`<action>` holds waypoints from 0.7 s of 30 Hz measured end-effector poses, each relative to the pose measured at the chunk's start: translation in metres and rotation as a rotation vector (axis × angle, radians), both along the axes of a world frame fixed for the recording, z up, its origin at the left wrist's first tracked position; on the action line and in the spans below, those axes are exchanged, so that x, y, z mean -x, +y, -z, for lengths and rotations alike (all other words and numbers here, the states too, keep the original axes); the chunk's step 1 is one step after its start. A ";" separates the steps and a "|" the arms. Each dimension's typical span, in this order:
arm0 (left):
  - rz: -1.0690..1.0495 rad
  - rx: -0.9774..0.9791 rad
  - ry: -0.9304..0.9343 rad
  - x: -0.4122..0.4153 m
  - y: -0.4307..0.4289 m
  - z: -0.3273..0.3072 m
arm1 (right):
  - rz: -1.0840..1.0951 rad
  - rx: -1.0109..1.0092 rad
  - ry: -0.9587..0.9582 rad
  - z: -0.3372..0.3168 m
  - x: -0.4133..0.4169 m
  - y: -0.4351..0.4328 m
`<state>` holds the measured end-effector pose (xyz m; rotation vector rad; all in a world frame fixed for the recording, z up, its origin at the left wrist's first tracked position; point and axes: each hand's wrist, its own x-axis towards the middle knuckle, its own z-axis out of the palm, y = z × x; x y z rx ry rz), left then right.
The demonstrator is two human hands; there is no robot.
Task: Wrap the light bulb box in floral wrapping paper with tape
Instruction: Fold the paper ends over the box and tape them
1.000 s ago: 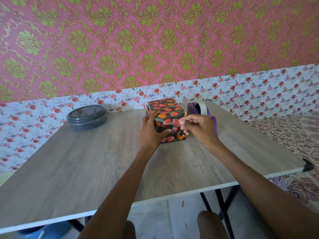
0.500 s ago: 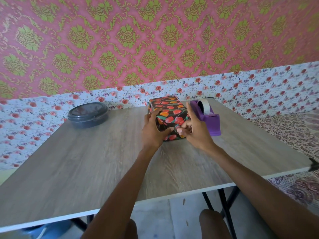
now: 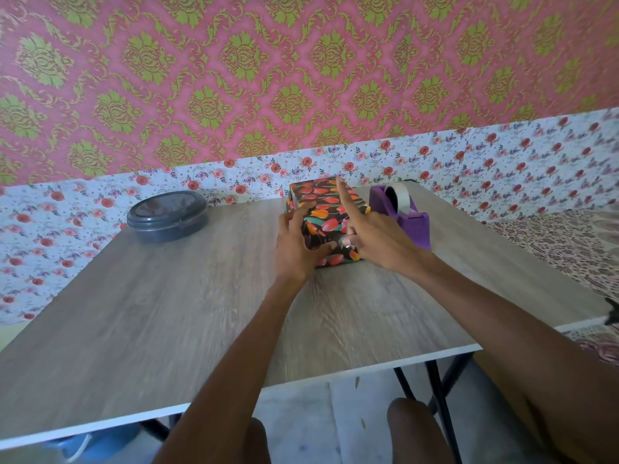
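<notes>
The box (image 3: 323, 211), covered in dark paper with red and orange tulips, lies on the wooden table (image 3: 174, 313) towards its far edge. My left hand (image 3: 296, 246) grips the box's near left corner, with the thumb on the near face and the fingers over the top edge. My right hand (image 3: 378, 239) lays its straight index finger along the top of the box, reaching to the far edge. Its other fingers are curled against the near face. Something pale and shiny shows at those fingertips; I cannot tell if it is tape.
A purple tape dispenser (image 3: 407, 216) with a roll of tape stands just right of the box. A round dark grey lidded container (image 3: 166, 216) sits at the table's far left. Patterned wallpaper runs close behind the table. My knees show below the near edge.
My right hand moved from a pinch beside the box onto it and stretched its index finger along the top. My left hand stayed on the box's left corner.
</notes>
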<state>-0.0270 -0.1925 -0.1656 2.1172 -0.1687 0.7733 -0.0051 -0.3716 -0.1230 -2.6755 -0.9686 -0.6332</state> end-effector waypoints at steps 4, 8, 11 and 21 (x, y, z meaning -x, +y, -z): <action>0.001 -0.036 0.000 0.000 0.000 0.001 | -0.101 0.070 0.016 -0.014 0.009 0.002; -0.023 -0.049 0.008 -0.001 0.002 0.000 | -0.114 0.148 -0.020 -0.018 0.008 0.006; -0.017 -0.035 0.008 0.001 0.002 -0.001 | -0.048 0.228 -0.066 -0.015 0.001 0.010; 0.018 -0.082 0.078 0.001 0.006 -0.006 | 0.085 0.284 -0.212 -0.012 0.010 0.023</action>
